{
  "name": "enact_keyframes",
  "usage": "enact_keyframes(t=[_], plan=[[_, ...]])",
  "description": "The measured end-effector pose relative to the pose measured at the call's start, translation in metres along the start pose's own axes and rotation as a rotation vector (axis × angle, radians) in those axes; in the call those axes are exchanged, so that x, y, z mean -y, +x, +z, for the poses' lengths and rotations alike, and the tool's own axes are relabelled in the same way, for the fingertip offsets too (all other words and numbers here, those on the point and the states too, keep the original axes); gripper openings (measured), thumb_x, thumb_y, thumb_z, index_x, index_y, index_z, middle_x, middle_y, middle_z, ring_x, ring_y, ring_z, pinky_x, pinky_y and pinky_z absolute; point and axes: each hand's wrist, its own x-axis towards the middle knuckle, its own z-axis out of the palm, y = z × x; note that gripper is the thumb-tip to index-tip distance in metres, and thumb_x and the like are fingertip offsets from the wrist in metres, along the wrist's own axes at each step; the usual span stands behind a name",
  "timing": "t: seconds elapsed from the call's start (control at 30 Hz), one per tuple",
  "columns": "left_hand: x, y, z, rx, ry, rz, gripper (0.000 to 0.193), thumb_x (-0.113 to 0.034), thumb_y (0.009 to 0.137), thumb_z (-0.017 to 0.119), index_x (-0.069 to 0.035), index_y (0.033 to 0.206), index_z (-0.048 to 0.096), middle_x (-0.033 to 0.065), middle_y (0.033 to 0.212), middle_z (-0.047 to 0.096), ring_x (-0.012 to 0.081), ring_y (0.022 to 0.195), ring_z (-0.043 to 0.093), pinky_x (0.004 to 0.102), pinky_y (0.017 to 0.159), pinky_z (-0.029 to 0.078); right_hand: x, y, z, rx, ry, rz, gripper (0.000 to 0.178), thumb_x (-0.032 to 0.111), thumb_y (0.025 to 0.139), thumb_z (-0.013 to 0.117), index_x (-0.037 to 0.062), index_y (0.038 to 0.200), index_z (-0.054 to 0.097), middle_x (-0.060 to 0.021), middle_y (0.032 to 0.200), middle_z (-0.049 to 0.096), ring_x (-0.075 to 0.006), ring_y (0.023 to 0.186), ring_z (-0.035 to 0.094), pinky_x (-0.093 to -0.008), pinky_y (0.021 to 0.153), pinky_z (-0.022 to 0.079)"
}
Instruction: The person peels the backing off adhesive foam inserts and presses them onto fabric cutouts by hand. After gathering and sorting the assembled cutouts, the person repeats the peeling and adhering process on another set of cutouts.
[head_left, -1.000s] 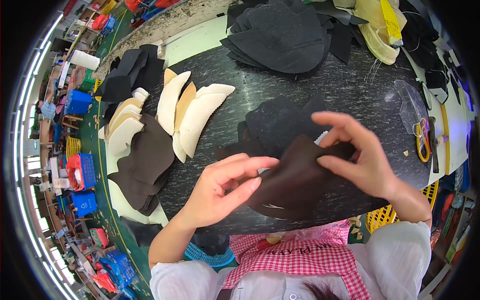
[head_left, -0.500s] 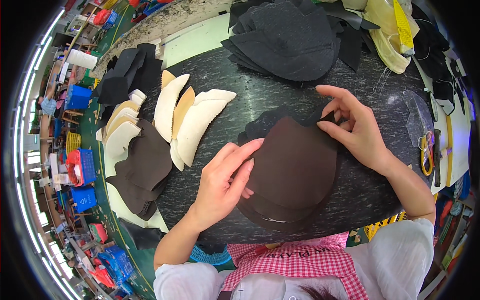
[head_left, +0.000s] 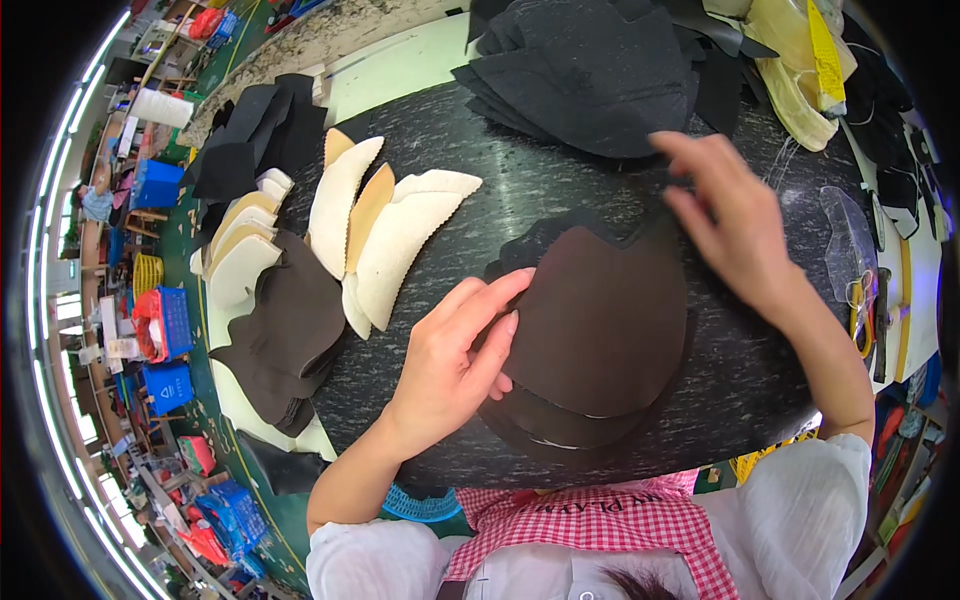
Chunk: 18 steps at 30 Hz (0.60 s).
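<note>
Bent fingers of the left hand (head_left: 447, 355) meet the brown piece (head_left: 600, 330) at its left edge, whether pinching I cannot tell; the right hand (head_left: 738, 215), beyond its far right, is spread. It lies on the dark table (head_left: 745, 405), likely light, limp and easily creased, best held by opposite edges.

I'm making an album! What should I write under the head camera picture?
Left hand at the edge of a dark brown piece, right hand open, pale pieces lying to the left.
</note>
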Motion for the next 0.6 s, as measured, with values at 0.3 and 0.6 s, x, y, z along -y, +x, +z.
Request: enact_keyframes(t=[0.3,0.6], plan=[[0.016,-0.010,-0.011,-0.165,0.155,0.111,0.044,0.003,0.083,0.059,-0.006,0.126,0.054,-0.0012,0.074,0.054,0.0029,0.053,0.052,0.0187,0.047,0.040,0.063,-0.025,0.021,0.388,0.301,-0.362,0.036,0.019,0.074,0.070,0.0105,0.105,0.056,-0.0051,0.113,0.050,-0.0248,0.102,0.050,-0.0376,0.087,0.040],[0.022,-0.007,-0.012,-0.180,0.362,0.229,0.049,0.007,0.077,0.059,-0.005,0.124,0.055,0.0024,0.073,0.053,0.0082,0.054,0.051,0.0232,0.048,0.042,0.068,-0.027,0.023,0.405,0.168,-0.432,0.043,0.021,0.074,0.069,0.0145,0.115,0.057,-0.0015,0.120,0.050,-0.0217,0.103,0.050,-0.0372,0.088,0.040]])
